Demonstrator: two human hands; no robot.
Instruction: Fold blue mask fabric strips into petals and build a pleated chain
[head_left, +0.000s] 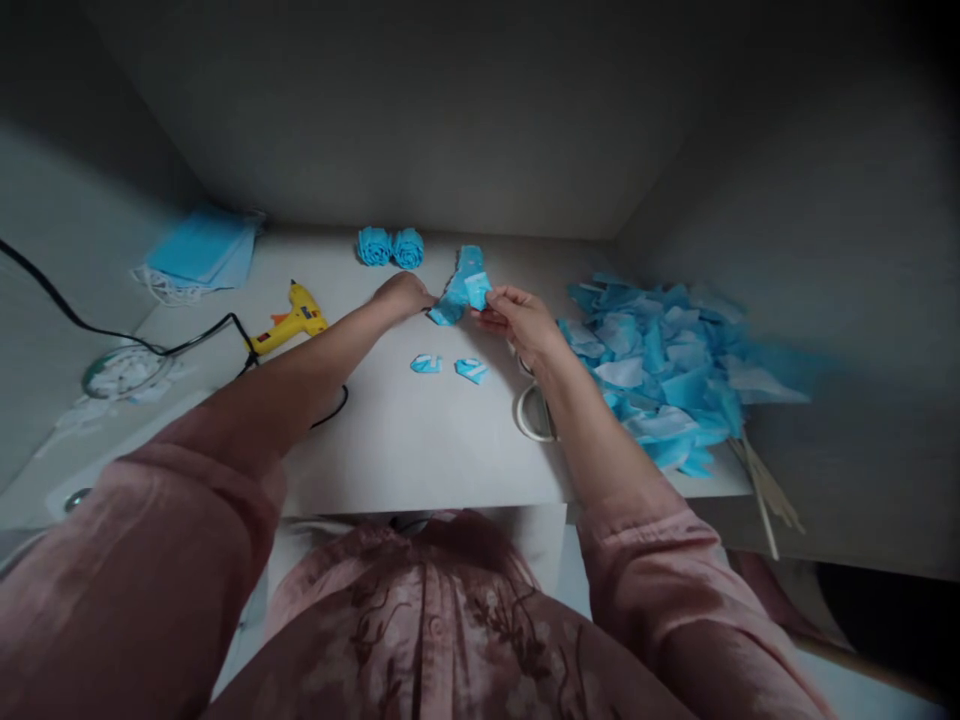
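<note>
Your right hand [521, 320] in narrow fingertip grip on small folded light-blue piece with pale face [478, 291]; piece overlaps long crinkled light-blue strip [469, 262], at middle of white table [427, 450]; your left hand [405, 296] at strip's lower-left end, cannot tell if grip pinches it; two round blue rosettes [391, 247] look finished, side by side toward back; two flat folded blue-and-white pieces [449, 368] nearer you, seemingly part-worked; large heap of loose blue-and-white sheets [660, 350] at right, apparently unworked.
</note>
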